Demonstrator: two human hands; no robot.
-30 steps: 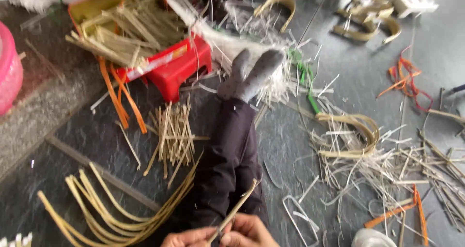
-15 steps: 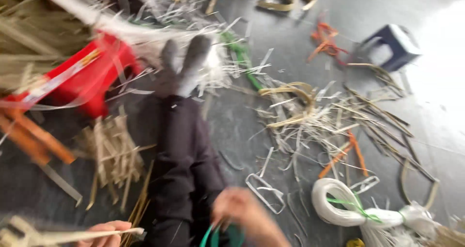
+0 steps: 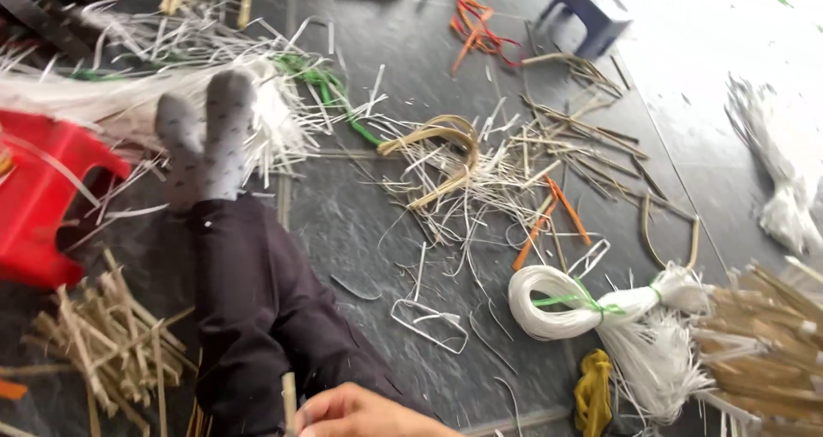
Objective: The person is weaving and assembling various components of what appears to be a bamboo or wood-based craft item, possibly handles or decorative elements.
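A: The light is bright daylight from the upper right; the floor [image 3: 729,51] there shines almost white with glare.

B: Shadows are soft. The centre is quite sharp, but the hand [image 3: 360,413] at the bottom edge is slightly blurred.

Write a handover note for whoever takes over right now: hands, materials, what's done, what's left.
Left hand: out of view.
Right hand: bottom edge, fingers curled beside an upright pale strip; grip unclear.
Materials: short-stick pile left of the outstretched legs, by the red stool. White cord coil to the right, bound with a green tie. Yellow hank below it.
Done: only the coil is bundled.
Left: loose strips and a bent cane loop lie scattered on the dark floor.
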